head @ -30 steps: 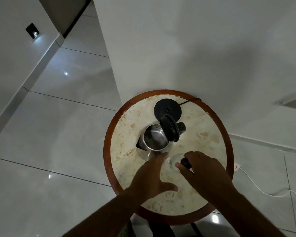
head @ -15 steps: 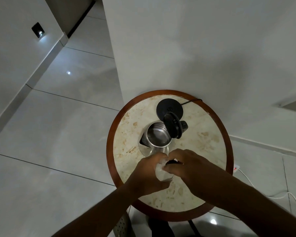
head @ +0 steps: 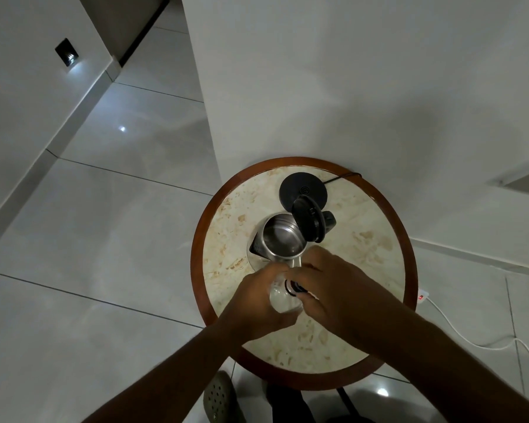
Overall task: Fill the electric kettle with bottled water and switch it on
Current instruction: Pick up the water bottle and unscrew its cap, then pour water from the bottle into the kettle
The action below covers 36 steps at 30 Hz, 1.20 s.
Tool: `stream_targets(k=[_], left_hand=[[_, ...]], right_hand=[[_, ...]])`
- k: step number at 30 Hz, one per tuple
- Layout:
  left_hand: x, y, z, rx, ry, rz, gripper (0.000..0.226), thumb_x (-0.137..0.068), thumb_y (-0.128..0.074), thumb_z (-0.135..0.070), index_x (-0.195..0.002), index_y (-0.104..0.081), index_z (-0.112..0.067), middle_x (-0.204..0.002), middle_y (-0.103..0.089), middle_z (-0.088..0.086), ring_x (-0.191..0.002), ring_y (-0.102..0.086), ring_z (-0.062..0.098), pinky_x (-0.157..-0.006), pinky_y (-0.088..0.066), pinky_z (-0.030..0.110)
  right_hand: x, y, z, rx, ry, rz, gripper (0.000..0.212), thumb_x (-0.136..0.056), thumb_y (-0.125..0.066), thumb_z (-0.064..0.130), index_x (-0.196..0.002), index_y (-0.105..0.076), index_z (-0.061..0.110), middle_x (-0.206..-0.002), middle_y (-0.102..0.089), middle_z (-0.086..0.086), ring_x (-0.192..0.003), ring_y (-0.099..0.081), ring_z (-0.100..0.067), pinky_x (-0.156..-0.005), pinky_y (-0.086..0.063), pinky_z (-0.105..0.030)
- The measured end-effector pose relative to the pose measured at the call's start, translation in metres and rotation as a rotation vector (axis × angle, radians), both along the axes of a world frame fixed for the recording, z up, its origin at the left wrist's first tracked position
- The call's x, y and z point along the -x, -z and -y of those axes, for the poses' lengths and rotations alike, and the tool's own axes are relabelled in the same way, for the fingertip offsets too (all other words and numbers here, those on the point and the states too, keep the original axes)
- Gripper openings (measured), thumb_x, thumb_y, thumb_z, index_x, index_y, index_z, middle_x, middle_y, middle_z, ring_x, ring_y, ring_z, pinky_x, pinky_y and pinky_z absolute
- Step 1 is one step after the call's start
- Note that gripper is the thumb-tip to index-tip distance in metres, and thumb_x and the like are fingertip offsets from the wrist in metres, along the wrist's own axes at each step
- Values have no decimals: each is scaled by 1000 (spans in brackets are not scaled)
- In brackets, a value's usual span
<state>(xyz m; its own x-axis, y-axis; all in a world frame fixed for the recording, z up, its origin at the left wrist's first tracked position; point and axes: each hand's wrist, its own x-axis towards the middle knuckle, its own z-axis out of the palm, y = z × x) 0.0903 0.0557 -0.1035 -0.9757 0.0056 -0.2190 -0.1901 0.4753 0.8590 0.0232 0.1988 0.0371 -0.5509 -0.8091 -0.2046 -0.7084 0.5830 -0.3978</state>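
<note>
A steel electric kettle (head: 280,239) stands on the round marble-topped table (head: 364,239), its black lid (head: 307,219) flipped up and its inside showing no water. Its black power base (head: 303,190) lies behind it, apart from the kettle. Just in front of the kettle stands a clear water bottle (head: 283,299). My left hand (head: 258,303) is wrapped around the bottle's body. The fingers of my right hand (head: 333,288) pinch its dark cap (head: 293,289).
The table has a brown wooden rim (head: 196,270) and stands against a white wall. A black cord (head: 342,177) runs from the base to the wall. A white cable and a socket strip (head: 422,296) lie on the tiled floor at right. A grey clog (head: 219,398) shows below.
One second ago my left hand was reaching with spread fingers; it has since closed around the bottle. My right hand stayed on the cap and shifted slightly left. The view tilted a little.
</note>
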Motion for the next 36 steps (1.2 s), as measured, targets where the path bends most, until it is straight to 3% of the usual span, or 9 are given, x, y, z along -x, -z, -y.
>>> stream_targets(k=[6, 8, 11, 15, 20, 24, 27, 33, 36], left_hand=[[8, -12, 23, 30, -126, -87, 66, -59, -80, -55, -111, -40, -64, -108, -51, -48, -101, -51, -21, -73, -36, -5], [17, -20, 37, 20, -175, 2, 64, -55, -81, -57, -105, -41, -62, -100, -60, -38, -93, -61, -9, -62, -45, 2], [39, -30, 54, 167, -48, 180, 60, -56, -80, -56, -101, -40, -52, -95, -63, -25, -76, -62, 1, -59, -43, 11], [66, -37, 64, 479, 168, 274, 61, -54, -80, -55, -98, -42, -36, -79, -54, -21, -63, -56, 6, -49, -36, 17], [96, -46, 68, 675, 328, 418, 71, -51, -81, -59, -103, -41, -29, -81, -48, -14, -66, -52, 11, -47, -33, 21], [108, -50, 66, 795, 443, 425, 76, -53, -79, -62, -110, -47, -25, -86, -53, -10, -72, -55, 13, -48, -31, 22], [114, -52, 62, 878, 492, 402, 68, -56, -79, -63, -105, -48, -26, -74, -50, -13, -61, -52, 13, -47, -31, 22], [119, -52, 62, 975, 553, 361, 72, -57, -78, -64, -114, -58, -24, -78, -59, -10, -60, -54, 13, -53, -39, 23], [119, -51, 64, 988, 553, 362, 72, -56, -78, -64, -112, -55, -24, -81, -60, -9, -62, -56, 14, -53, -40, 23]], right_hand=[[19, 2, -35, 241, 296, 80, 32, -79, -68, 13, -111, -61, 18, -97, -53, 6, -78, -57, -7, -71, -52, -19], [20, 15, -48, 271, 437, 73, 32, -78, -71, 12, -109, -64, 16, -92, -57, 7, -77, -60, -9, -68, -54, -17], [13, 31, -53, 267, 563, 141, 29, -79, -70, 15, -107, -65, 19, -89, -59, 12, -77, -61, -5, -64, -52, -10], [8, 44, -52, 294, 589, 189, 27, -80, -70, 17, -105, -64, 25, -87, -57, 18, -75, -60, -1, -66, -51, -10], [13, 48, -51, 327, 625, 181, 24, -80, -69, 17, -102, -65, 25, -86, -58, 17, -76, -60, 0, -71, -47, -6], [21, 45, -50, 345, 639, 148, 24, -80, -69, 17, -103, -65, 24, -85, -56, 19, -76, -60, -2, -69, -47, -4], [27, 42, -49, 343, 648, 123, 25, -80, -68, 19, -104, -64, 26, -86, -56, 19, -76, -60, -2, -61, -47, -6], [40, 38, -40, 380, 646, 33, 28, -80, -70, 15, -108, -65, 15, -92, -58, 6, -77, -55, 4, -67, -40, 4], [45, 37, -31, 386, 656, 19, 29, -81, -69, 16, -110, -64, 14, -96, -62, 1, -77, -56, -1, -69, -38, 5]])
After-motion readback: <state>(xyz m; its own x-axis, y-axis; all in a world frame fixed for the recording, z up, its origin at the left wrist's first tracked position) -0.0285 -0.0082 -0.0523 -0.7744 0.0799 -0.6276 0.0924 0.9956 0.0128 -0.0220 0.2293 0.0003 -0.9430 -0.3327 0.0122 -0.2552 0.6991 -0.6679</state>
